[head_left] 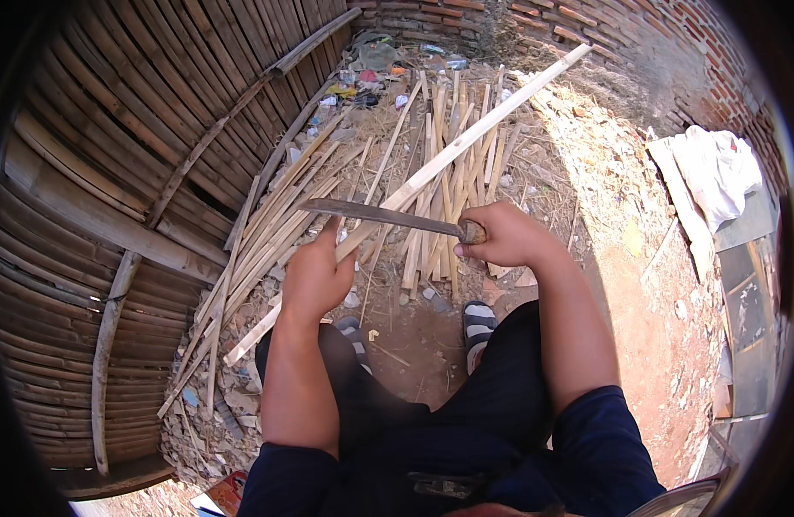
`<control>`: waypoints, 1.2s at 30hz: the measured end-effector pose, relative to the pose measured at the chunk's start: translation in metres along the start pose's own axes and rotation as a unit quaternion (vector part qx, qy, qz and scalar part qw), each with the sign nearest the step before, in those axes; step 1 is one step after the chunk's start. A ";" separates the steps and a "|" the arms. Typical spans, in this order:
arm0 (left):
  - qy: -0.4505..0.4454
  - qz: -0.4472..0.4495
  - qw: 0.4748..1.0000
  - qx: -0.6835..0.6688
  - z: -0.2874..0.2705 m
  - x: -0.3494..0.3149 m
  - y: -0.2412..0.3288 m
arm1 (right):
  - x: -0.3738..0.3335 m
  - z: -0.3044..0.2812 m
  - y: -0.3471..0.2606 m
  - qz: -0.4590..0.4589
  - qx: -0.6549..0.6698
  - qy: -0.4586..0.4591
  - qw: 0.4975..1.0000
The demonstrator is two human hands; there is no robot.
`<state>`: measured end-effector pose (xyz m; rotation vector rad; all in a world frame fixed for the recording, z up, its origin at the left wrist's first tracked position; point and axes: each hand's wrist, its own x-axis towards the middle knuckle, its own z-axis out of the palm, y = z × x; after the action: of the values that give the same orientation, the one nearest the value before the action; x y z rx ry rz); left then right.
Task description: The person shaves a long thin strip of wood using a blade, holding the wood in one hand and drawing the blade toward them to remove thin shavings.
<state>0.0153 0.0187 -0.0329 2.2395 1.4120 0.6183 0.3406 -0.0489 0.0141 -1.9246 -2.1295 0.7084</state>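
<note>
My right hand (503, 234) is closed round the wooden handle of a machete (388, 215). Its long dark blade points left and lies across a pale bamboo strip (491, 118). That long strip slants from the lower left, by my left knee, up to the far right. My left hand (317, 274) grips the strip just below the blade, with one finger reaching up close to the blade's tip end. The blade seems to touch the strip, but I cannot tell whether it cuts into it.
Several split bamboo strips (453, 185) lie piled ahead, and more (267, 228) lean along the slatted bamboo wall (112, 112) at left. Litter (371, 60) gathers at the back near a brick wall (578, 26). A white sack (716, 172) rests on boards at right. My sandalled feet stand on dirt.
</note>
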 end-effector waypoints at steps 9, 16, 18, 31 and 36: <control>-0.011 -0.005 1.000 0.009 -0.014 -0.004 0.010 | -0.003 -0.019 0.070 0.139 0.157 0.173 0.962; -0.021 -0.002 1.000 0.003 -0.007 -0.004 0.016 | -0.001 0.006 0.020 -0.029 0.004 0.084 0.996; -0.011 0.010 1.000 -0.005 -0.003 -0.004 0.008 | -0.002 0.003 0.008 -0.041 0.009 0.040 0.998; -0.009 0.005 1.000 -0.009 -0.010 -0.004 0.011 | -0.004 -0.005 0.057 0.029 0.068 0.163 0.984; -0.004 0.022 0.999 -0.028 -0.004 -0.006 0.005 | -0.001 0.002 0.017 -0.050 0.021 0.039 0.998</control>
<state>0.0140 0.0121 -0.0278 2.2313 1.3297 0.6546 0.3548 -0.0496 0.0042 -1.7812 -2.1298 0.6434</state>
